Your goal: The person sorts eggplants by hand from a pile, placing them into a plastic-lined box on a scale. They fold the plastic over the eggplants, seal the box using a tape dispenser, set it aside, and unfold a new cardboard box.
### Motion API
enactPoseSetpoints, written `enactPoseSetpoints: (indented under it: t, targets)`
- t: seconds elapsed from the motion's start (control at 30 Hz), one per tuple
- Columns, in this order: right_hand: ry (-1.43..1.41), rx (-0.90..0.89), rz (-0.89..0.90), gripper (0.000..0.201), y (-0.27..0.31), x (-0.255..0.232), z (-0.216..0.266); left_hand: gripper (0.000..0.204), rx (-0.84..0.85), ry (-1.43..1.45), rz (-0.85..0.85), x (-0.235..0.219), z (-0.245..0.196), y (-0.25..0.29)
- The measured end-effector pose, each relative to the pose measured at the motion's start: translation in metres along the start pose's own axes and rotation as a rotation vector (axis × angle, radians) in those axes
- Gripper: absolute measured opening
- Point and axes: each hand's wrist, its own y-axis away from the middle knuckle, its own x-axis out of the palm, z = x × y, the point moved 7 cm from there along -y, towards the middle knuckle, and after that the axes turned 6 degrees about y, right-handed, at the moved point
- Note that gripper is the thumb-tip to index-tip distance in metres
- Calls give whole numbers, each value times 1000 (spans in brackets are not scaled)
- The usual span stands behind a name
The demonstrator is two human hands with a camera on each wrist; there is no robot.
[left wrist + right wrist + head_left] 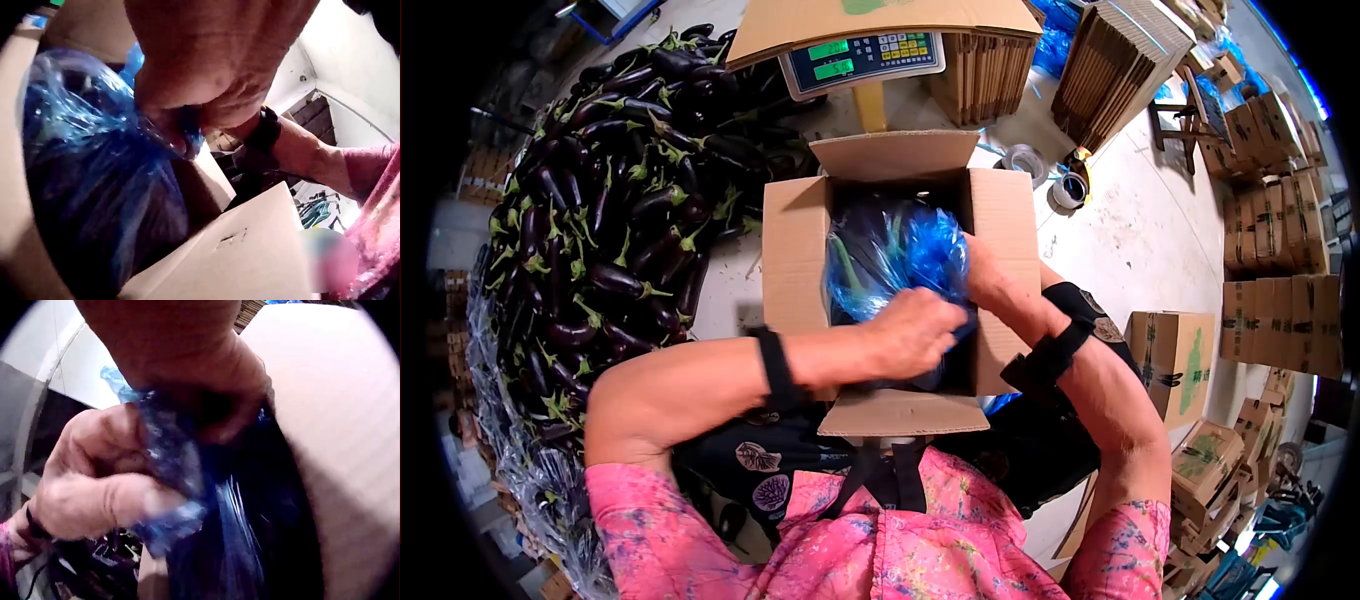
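A blue plastic bag (865, 262) with dark eggplants inside lies in an open cardboard box (793, 240). Over the box, the left hand (912, 328) pinches the gathered bag plastic between thumb and curled fingers; in the right wrist view this hand (100, 475) grips the bunched film (172, 456). The right hand (988, 270) reaches over the box's right side, its fingers mostly hidden in the head view. From the right wrist view, the right hand (194, 369) curls around the same plastic, close beside the left hand. The left wrist view shows the bag (94, 156) bunched up under the fingers.
A large heap of eggplants (615, 210) lies at the left. Behind the box stands a scale display (865, 62) under cardboard. Flattened boxes (1115, 65), tape rolls (1068, 190) and a closed box (1175, 365) are at the right. The box flaps stand outward.
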Motion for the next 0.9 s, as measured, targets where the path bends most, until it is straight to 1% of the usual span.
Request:
enactPoseSetpoints:
  t: [0.03, 0.07, 0.1, 0.13, 0.17, 0.23, 0.3, 0.33, 0.43, 0.47, 0.5, 0.53, 0.57, 0.6, 0.63, 0.67, 0.73, 0.77, 0.8, 0.87, 0.9]
  targets:
    - [60, -17, 69, 10, -7, 12, -20, 14, -39, -14, 41, 11, -3, -9]
    - [118, -37, 136, 12, -14, 23, -39, 12, 15, 1, -19, 24, 3, -18]
    - [325, 102, 213, 13, -13, -18, 11, 13, 34, -14, 1, 32, 8, -25]
    - [381, 111, 182, 13, -10, -41, 43, 13, 62, -23, -62, 36, 10, -28]
    - [435, 122, 151, 14, -8, -52, 59, 15, 89, -31, -123, 41, 12, -30]
    - [408, 145, 255, 17, -13, -44, 59, 16, 141, -123, -144, 45, 10, -30]
    - [394, 159, 374, 17, -20, -40, 65, 18, 193, -246, -197, 37, 7, -27]
    - [278, 216, 387, 26, -20, -44, 71, 19, 99, -226, -243, 34, 5, -26]
    - [266, 115, 318, 36, -6, -42, 89, 21, 115, -587, -52, 45, -22, -4]
    - [290, 57, 420, 51, -11, -35, 82, 24, 158, -476, 121, 44, -22, 5]
    - [262, 69, 400, 57, -10, -48, 91, 27, 72, -420, 199, 23, -27, 10]
    - [173, 89, 374, 58, -11, -43, 72, 30, -11, -365, 283, -2, -38, 15]
    - [85, 105, 347, 60, -12, -37, 55, 34, -96, -313, 364, -18, -35, 21]
    - [84, 163, 335, 56, -12, -44, 60, 39, 8, -328, 172, -40, -30, 30]
    - [94, 154, 318, 56, -13, -44, 63, 45, 108, -340, -24, -64, -34, 38]
    - [104, 145, 300, 56, -13, -43, 66, 52, -68, -419, 71, -65, -20, 37]
    - [179, 112, 285, 53, -17, -47, 75, 48, -25, -357, 173, -49, -13, 40]
    - [163, 95, 255, 52, -17, -49, 75, 47, -3, -325, 222, -39, -5, 40]
    - [148, 79, 225, 51, -17, -50, 75, 35, -1, -405, 136, -28, 4, 28]
    - [123, 12, 136, 50, -17, -47, 65, 25, 123, -354, 26, -27, 2, 15]
    - [182, 1, 140, 51, -16, -49, 70, 20, 184, -326, -28, -27, 0, 10]
